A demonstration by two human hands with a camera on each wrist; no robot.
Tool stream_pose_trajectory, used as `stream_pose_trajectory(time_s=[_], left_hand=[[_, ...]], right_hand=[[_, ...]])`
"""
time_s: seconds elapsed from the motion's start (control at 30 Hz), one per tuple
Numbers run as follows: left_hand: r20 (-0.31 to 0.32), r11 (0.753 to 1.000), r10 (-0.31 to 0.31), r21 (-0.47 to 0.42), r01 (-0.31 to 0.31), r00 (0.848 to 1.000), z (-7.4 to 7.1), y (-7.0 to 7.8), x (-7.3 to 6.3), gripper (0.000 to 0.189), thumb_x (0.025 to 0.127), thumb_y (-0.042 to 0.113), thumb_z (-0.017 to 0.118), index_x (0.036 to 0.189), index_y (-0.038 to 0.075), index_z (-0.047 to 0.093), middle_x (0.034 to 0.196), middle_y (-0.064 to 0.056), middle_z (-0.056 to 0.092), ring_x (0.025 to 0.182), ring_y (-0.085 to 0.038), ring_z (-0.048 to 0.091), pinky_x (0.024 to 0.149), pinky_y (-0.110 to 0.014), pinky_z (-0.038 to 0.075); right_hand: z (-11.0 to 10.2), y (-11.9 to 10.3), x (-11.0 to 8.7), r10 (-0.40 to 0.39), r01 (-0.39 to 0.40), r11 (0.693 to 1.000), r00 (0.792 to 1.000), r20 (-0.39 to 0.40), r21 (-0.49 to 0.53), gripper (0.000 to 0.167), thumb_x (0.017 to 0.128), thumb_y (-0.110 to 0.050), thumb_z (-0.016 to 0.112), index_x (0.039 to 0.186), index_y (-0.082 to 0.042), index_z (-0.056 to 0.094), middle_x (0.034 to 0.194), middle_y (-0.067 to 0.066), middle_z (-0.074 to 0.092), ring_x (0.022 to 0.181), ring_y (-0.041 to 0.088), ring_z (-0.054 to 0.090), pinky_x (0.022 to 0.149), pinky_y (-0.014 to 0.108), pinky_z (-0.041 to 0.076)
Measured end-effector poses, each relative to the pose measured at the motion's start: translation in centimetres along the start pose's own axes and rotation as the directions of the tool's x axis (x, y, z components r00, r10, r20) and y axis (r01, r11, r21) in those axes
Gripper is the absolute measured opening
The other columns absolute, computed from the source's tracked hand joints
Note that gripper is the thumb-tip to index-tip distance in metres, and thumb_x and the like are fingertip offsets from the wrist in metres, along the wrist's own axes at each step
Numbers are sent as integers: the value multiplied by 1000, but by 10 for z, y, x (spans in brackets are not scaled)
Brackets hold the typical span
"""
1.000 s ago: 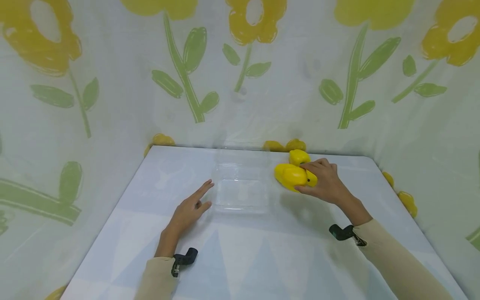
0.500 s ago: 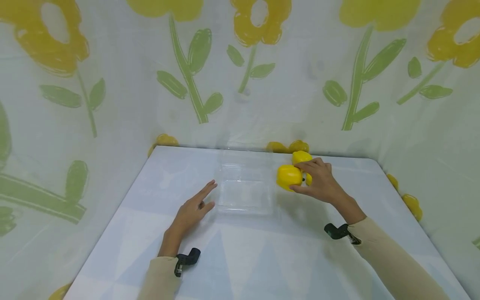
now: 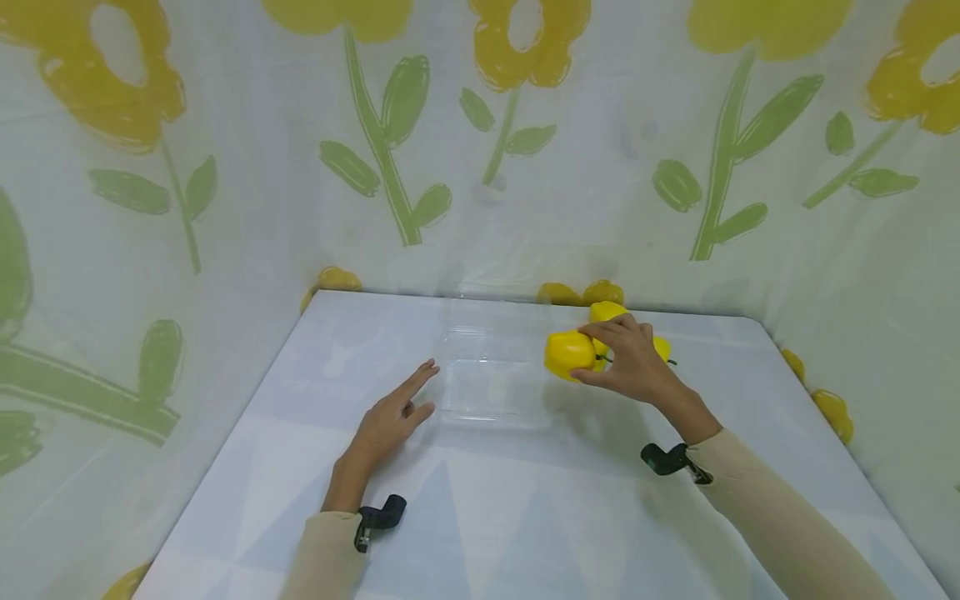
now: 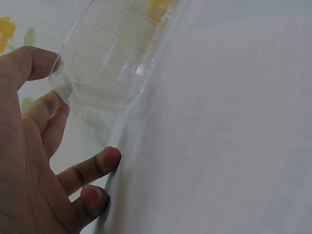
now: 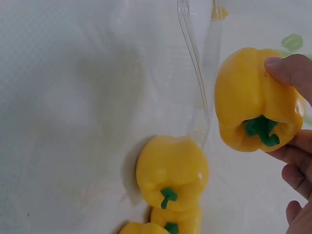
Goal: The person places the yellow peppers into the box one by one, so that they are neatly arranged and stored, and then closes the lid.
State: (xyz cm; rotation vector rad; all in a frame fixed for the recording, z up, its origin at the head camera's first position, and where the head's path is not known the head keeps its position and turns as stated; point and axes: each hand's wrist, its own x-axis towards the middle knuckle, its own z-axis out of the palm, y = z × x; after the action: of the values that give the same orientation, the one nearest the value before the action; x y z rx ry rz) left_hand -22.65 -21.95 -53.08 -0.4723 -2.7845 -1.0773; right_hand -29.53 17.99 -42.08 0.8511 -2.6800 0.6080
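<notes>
My right hand (image 3: 628, 354) holds a yellow bell pepper (image 3: 566, 357) with a green stem, thumb on one side and fingers on the other. In the right wrist view this pepper (image 5: 243, 97) is raised beside the others, its stem end toward the camera. Several more yellow peppers (image 5: 171, 170) sit close together on the table; in the head view my hand partly hides them. A clear plastic container (image 3: 491, 387) stands left of the held pepper. My left hand (image 3: 386, 429) lies at its left side, fingers extended; in the left wrist view the thumb (image 4: 44, 63) touches the container's rim.
The white table (image 3: 480, 517) has pale blue triangles. Behind its far edge hangs a white cloth (image 3: 570, 217) printed with yellow flowers, which also runs along both sides. Each wrist wears a small black camera mount (image 3: 382, 512).
My right hand has carried the held pepper left, away from the other peppers and toward the container; another pepper now shows behind the hand. The left hand stays beside the container.
</notes>
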Motion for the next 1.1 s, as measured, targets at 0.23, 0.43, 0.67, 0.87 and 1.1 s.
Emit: stream_pose_trajectory(time_s=[0.23, 0.43, 0.67, 0.87, 1.1], left_hand=[[9, 1000, -2, -15, 2, 1000, -1, 0, 0, 59, 103, 35, 55, 157, 36, 32, 161, 19, 24, 77, -11, 50, 73, -34, 42], [3, 1000, 3, -12, -3, 1000, -1, 0, -1, 59, 103, 39, 54, 157, 35, 32, 161, 18, 24, 77, -10, 49, 73, -33, 42], [-14, 1000, 2, -4, -2, 1000, -1, 1, -1, 60, 102, 35, 57, 157, 34, 33, 161, 19, 25, 75, -11, 48, 70, -33, 41], [-12, 1000, 5, -2, -5, 1000, -1, 1, -1, 59, 102, 40, 54, 157, 35, 32, 162, 17, 25, 77, -10, 48, 72, -34, 41], [-5, 1000, 0, -3, 0, 1000, -1, 0, -2, 60, 102, 40, 55, 157, 35, 33, 161, 19, 24, 76, -9, 48, 71, -33, 41]], right_hand=[[6, -6, 6, -19, 19, 1000, 1000, 3, 23, 67, 72, -40, 90, 126, -8, 67, 123, 13, 68, 110, 30, 46, 79, 49, 25], [9, -12, 11, -33, 33, 998, 999, 12, 45, 68, 73, -39, 90, 128, -7, 66, 126, 12, 67, 112, 30, 46, 83, 50, 25], [15, -17, 16, -39, 38, 998, 999, 27, 40, 69, 73, -42, 89, 128, -7, 66, 127, 12, 66, 114, 30, 46, 84, 50, 26], [21, -18, 21, -58, 57, 998, 998, 24, 28, 70, 73, -44, 89, 129, -7, 66, 126, 11, 67, 112, 27, 46, 82, 48, 26], [25, -23, 27, -74, 74, 997, 997, 19, 27, 69, 72, -44, 89, 127, -9, 67, 123, 8, 69, 109, 25, 47, 82, 46, 28]])
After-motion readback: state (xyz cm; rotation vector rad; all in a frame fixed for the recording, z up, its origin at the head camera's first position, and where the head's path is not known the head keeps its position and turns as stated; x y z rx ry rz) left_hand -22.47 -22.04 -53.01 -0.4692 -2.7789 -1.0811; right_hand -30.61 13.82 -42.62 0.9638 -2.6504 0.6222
